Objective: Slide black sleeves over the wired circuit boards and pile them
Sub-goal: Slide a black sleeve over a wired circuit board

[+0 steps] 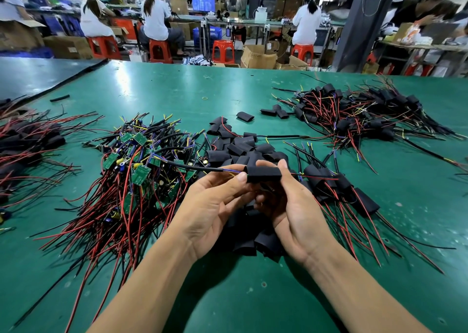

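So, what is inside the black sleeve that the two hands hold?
The black sleeve takes in blue and yellow wires at its left end; a red wire leaves the right end. It hides whatever they join, so no board shows.

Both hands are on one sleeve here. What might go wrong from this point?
1. The black cable from the held sleeve runs back over the pile of bare boards; moving it away may snag and drag others.
2. The left hand and right hand pinch only the sleeve's ends, so it may slip off-centre.
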Demonstrator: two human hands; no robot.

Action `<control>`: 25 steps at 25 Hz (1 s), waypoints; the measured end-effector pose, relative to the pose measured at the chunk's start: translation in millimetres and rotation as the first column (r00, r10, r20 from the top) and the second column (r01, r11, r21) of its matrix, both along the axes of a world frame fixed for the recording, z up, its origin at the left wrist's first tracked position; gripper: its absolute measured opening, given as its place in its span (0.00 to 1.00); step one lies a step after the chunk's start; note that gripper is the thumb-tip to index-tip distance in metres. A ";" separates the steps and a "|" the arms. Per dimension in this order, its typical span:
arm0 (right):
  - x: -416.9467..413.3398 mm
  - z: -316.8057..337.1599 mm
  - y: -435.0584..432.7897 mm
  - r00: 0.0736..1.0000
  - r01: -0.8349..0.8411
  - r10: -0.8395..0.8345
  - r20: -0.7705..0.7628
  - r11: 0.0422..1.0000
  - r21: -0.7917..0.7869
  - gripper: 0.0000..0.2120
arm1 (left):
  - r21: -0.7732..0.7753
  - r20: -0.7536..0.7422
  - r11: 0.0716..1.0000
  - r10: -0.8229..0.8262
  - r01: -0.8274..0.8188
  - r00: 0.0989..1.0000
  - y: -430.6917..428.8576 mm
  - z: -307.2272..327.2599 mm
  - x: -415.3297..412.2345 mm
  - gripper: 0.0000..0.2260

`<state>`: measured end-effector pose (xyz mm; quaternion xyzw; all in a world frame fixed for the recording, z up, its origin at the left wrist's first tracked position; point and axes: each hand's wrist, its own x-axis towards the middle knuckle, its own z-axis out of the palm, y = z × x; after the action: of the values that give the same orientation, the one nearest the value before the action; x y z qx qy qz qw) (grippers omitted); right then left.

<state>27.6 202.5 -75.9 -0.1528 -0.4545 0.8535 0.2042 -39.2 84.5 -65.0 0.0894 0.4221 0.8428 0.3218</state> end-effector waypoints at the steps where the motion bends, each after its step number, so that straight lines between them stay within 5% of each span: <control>1: 0.0 0.3 -1.0 1.000 -0.005 0.005 0.003 1.000 0.004 0.17 | 0.002 0.002 1.000 0.002 -0.002 1.000 -0.2 0.6 -0.2 0.08; 14: 6.9 9.5 9.1 0.995 -0.099 0.093 0.042 0.979 0.179 0.13 | -0.110 0.013 0.994 0.009 -0.007 1.000 -2.0 2.4 -3.5 0.10; 25: 8.0 11.0 20.1 0.936 -0.327 0.330 0.122 0.944 -0.045 0.12 | -0.101 -0.145 0.994 -0.058 0.043 0.988 -9.2 1.1 -14.3 0.13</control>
<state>35.6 222.5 -64.9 -0.1318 -0.4754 0.8694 0.0274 -53.6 75.3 -63.9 0.1462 0.4830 0.8038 0.3151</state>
